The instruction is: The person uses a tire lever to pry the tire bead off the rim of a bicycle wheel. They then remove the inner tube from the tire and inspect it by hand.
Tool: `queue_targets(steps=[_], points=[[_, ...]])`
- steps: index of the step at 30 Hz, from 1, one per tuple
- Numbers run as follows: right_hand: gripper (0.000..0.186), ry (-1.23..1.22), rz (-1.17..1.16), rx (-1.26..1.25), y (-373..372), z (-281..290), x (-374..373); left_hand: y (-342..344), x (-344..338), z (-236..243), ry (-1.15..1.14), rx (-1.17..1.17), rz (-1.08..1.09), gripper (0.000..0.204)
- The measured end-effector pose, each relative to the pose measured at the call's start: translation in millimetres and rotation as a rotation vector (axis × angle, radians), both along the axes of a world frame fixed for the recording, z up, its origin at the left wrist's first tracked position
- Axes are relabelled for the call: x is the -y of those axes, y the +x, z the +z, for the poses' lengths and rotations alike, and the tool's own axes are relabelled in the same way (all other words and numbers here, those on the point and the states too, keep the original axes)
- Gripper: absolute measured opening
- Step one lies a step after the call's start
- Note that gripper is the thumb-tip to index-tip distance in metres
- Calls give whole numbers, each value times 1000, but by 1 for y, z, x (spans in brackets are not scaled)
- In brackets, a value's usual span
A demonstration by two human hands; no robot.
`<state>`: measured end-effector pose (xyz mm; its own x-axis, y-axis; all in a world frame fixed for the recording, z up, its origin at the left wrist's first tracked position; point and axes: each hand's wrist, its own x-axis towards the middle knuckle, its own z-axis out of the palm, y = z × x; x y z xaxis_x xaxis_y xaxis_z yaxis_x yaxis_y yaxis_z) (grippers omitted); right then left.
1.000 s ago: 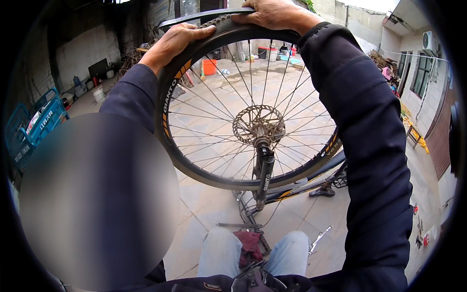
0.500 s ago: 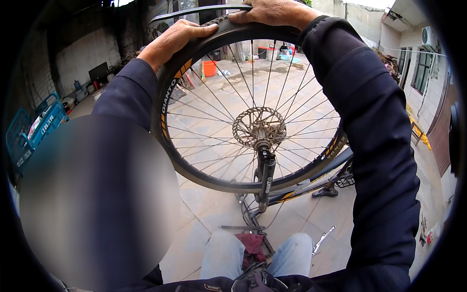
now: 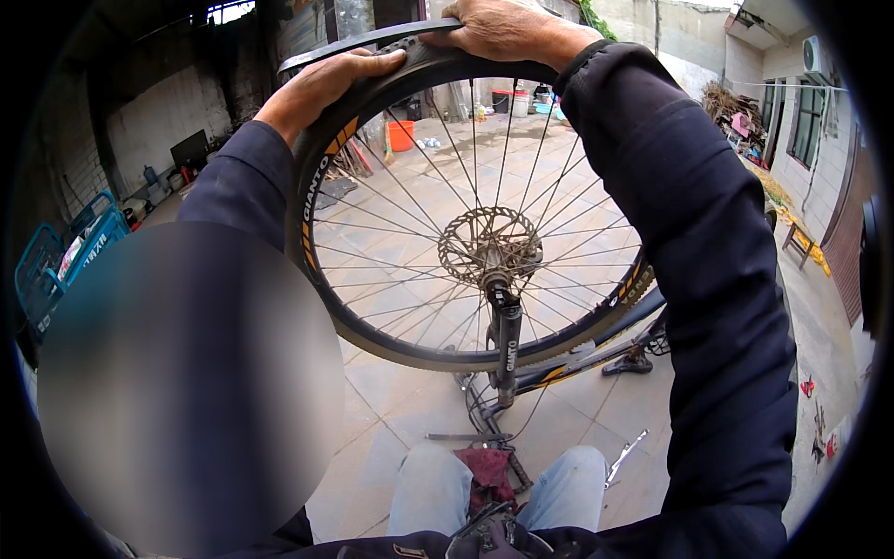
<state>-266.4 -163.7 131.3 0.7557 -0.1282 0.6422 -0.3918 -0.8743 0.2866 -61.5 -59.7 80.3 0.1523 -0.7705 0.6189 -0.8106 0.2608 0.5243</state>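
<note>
Bicycle wheel [image 3: 492, 250] sits raised in front of the person, at the upper end of a front fork [image 3: 508, 343]; disc brake rotor [image 3: 459, 226] at the hub, spokes showing all round. Tyre [image 3: 438, 358] is on the rim. Left hand [image 3: 326, 88] grips the tyre at its upper left, thumb lying along the tread; its other fingers are mostly hidden. Right hand [image 3: 510, 31] is at the top of the wheel, fingers closed over the end of a long dark curved strip [image 3: 358, 43], thumb against the tyre. The strip runs leftward from there, above the left hand; its exact kind cannot be told. Below: frame [image 3: 573, 365] slanting away to the right, saddle [image 3: 629, 364] down on the tiled floor [image 3: 372, 401], so the bicycle stands upside down. Dark red cloth [image 3: 484, 469] between the person's knees; slender silver tool [image 3: 626, 455] on the floor just beside the right knee. Farther off: orange bucket [image 3: 401, 136] seen through the spokes, blue cart [image 3: 97, 240] at far left, air-conditioning unit [image 3: 816, 58] on the wall at upper right. Lower left is covered by a blurred disc, hiding part of the left sleeve.
</note>
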Motion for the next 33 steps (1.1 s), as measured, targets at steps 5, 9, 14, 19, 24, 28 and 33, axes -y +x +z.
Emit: queue_targets(steps=[5, 9, 14, 19, 24, 28, 33], points=[[45, 286, 109, -50, -7, 11, 9, -8, 0, 10, 131, 46, -28, 56], [48, 442, 111, -55, -15, 13, 6, -4, 11, 17, 123, 91, -42, 56], [54, 384, 18, -50, -29, 10, 4, -12, 18, 19, 141, 68, -49, 54], [54, 50, 60, -125, -6, 9, 28, -18, 13, 24, 100, 98, -36, 49], [57, 131, 46, -175, -5, 18, 21, -12, 22, 28, 90, 173, -89, 50], [62, 296, 45, -216, -13, 18, 15, -2, 32, 24, 20, 210, -10, 57], [59, 296, 12, -149, -22, 16, 4, -11, 15, 25, 34, 152, -88, 57]])
